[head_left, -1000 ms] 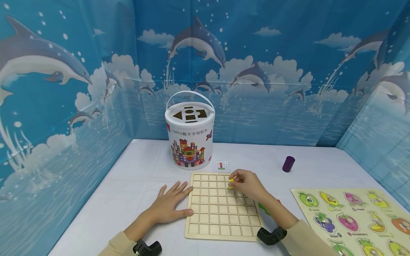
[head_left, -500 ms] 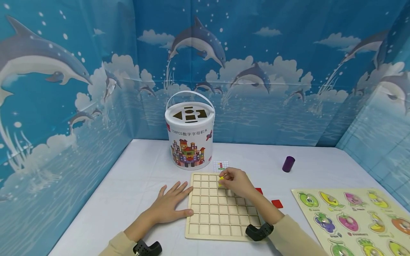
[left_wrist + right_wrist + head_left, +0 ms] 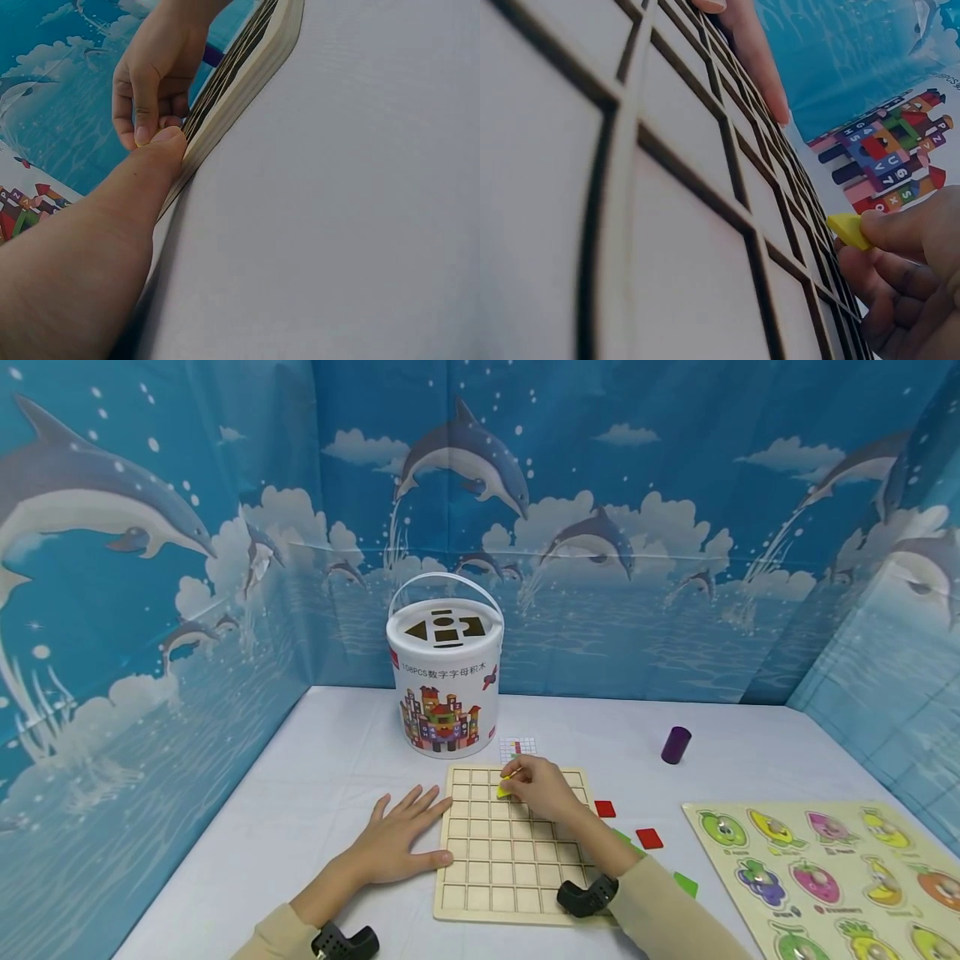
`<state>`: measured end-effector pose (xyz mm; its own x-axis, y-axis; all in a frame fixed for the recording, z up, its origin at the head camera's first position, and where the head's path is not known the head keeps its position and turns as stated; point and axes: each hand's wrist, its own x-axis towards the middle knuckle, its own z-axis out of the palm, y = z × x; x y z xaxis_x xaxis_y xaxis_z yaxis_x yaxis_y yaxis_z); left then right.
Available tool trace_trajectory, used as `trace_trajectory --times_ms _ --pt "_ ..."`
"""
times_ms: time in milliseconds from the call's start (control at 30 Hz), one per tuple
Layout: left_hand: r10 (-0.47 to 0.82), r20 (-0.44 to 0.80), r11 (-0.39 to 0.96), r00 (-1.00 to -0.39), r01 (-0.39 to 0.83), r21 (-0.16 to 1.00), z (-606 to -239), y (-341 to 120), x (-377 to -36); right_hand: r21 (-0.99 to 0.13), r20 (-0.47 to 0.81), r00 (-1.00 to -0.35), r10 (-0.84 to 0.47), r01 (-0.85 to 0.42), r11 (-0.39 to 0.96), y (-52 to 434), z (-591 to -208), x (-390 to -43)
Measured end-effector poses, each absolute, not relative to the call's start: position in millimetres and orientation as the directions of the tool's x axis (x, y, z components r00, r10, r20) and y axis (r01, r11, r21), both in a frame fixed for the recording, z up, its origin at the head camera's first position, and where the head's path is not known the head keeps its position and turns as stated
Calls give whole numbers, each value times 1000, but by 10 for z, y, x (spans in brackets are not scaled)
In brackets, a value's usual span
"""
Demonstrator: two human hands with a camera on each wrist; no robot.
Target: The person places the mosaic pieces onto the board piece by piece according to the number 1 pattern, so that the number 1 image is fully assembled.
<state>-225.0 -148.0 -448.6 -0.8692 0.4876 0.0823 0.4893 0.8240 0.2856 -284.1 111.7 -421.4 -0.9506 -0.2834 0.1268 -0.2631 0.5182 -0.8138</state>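
One yellow tile (image 3: 503, 789) is sitting pinched in my right hand (image 3: 542, 789), at the far rows of the wooden grid board (image 3: 502, 850); my left hand (image 3: 393, 845) is lying on the white tabletop (image 3: 341, 752), fingers spread, touching the board's left edge.

Grid board (image 3: 498, 852) is set on tabletop (image 3: 345, 735), w/ its L edge touched by left hand (image 3: 401, 843); over its back rows a tile (image 3: 503, 789) is held in right hand (image 3: 543, 789). Card (image 3: 517, 746) is placed just behind board, R of bucket (image 3: 446, 668), which is stood at back, before backdrop (image 3: 637, 635). Cylinder (image 3: 676, 746) is set well off, back R. Loose tiles (image 3: 648, 838) are strewn R of board, btwn it & puzzle board (image 3: 848, 872), laid front R.
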Motion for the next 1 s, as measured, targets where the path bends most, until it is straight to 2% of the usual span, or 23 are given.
trace_trajectory --times_ms 433,667,1000 --pt "487 84 823 -869 489 287 -4491 -1477 -2245 -779 186 -942 -281 -316 542 1075 -4296 -2830" --pt "493 87 818 -865 496 292 -4470 -1479 -2230 -767 161 -944 -287 -302 566 1079 -4298 -2834" --pt "492 90 817 -866 495 296 -4476 -1481 -2236 -750 190 -938 -290 -329 574 1096 -4301 -2826"
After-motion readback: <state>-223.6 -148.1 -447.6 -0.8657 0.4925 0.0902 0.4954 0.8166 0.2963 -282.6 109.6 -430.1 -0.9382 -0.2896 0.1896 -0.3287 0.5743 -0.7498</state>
